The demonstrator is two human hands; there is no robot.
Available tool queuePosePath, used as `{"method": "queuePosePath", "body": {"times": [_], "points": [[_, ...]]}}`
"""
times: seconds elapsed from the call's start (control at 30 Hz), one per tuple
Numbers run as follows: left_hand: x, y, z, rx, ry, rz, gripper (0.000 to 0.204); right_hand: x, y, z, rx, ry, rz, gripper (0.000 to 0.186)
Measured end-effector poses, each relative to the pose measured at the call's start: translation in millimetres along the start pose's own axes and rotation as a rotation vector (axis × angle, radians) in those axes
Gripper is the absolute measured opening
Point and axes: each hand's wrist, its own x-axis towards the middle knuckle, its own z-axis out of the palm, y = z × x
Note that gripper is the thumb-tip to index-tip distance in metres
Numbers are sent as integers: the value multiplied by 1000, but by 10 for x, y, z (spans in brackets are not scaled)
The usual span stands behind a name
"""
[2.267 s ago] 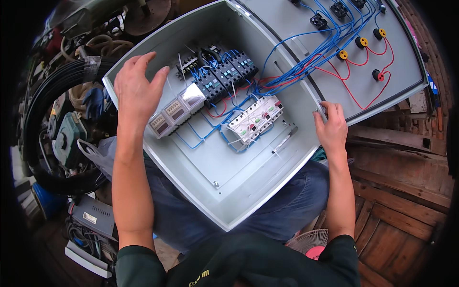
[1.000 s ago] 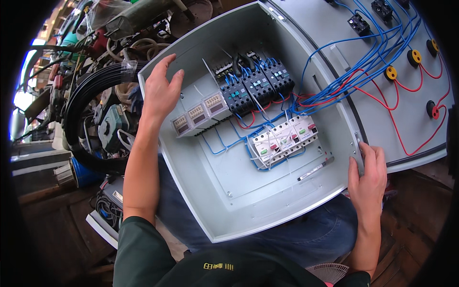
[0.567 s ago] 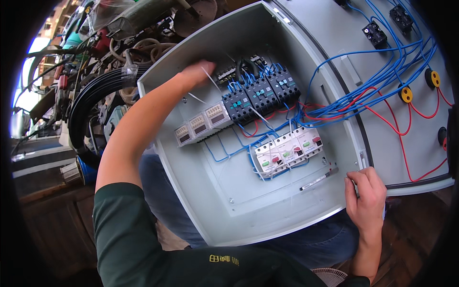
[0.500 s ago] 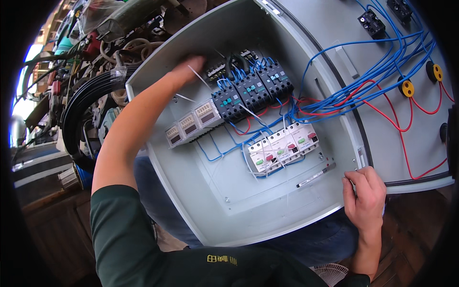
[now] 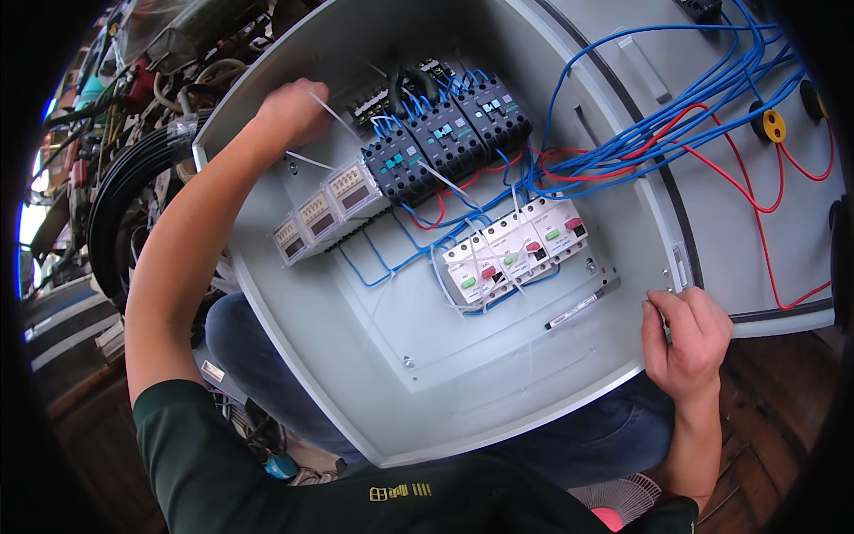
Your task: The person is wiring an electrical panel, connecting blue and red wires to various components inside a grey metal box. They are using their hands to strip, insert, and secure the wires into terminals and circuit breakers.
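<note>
A grey metal electrical enclosure [image 5: 463,418] rests tilted across my lap. My left hand [image 5: 298,111] is inside it at the far left wall, fingers curled; a white cable tie [image 5: 334,114] sticks out in front of it. Whatever those fingers hold is hidden. My right hand [image 5: 687,343] is closed at the right rim, thumb against forefinger; I cannot make out what is between them. Near my left hand are a terminal strip [image 5: 369,109], black contactors [image 5: 442,133] and clear-covered modules [image 5: 318,216]. White motor breakers [image 5: 514,249] with green and red buttons sit nearer.
Blue wires [image 5: 640,156] and red wires [image 5: 747,196] run to the door [image 5: 614,18] at right, which bears yellow-and-black switch blocks [image 5: 772,125]. A marker pen [image 5: 583,304] lies in the enclosure. Coiled black cable [image 5: 107,205] and clutter stand at left.
The enclosure and its parts have shifted left and slightly up in view. My left hand, blurred before, shows more clearly by the left wall. My right hand stays at the rim.
</note>
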Motion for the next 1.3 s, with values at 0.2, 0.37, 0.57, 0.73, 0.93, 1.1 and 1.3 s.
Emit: {"method": "queuePosePath", "body": {"times": [0.2, 0.37, 0.57, 0.73, 0.93, 1.1, 1.3], "points": [[-963, -17, -135, 44, -21, -70, 32, -42, 108, -19, -48, 37, -123, 12], [-1620, -39, -62, 17, 53, 14, 28, -80, 162, -20, -74, 25, -180, 25], [-2218, 126, 164, -276, 129, 18, 22, -15, 330, -28, -115, 68, -231, 39], [-2883, 304, 512, -542, 83, 82, 14, 117, 389, -16, -189, 115, -276, 40], [-3289, 504, 638, -725, -86, 227, 14, 395, 617, 179, -358, 221, -356, 47], [-3579, 710, 734, -940, -343, 337, 15, 531, 709, 247, -471, 178, -339, 44], [-3733, 908, 782, -1130, -535, 412, 14, 874, 297, 161, -527, 115, -325, 44]]}}
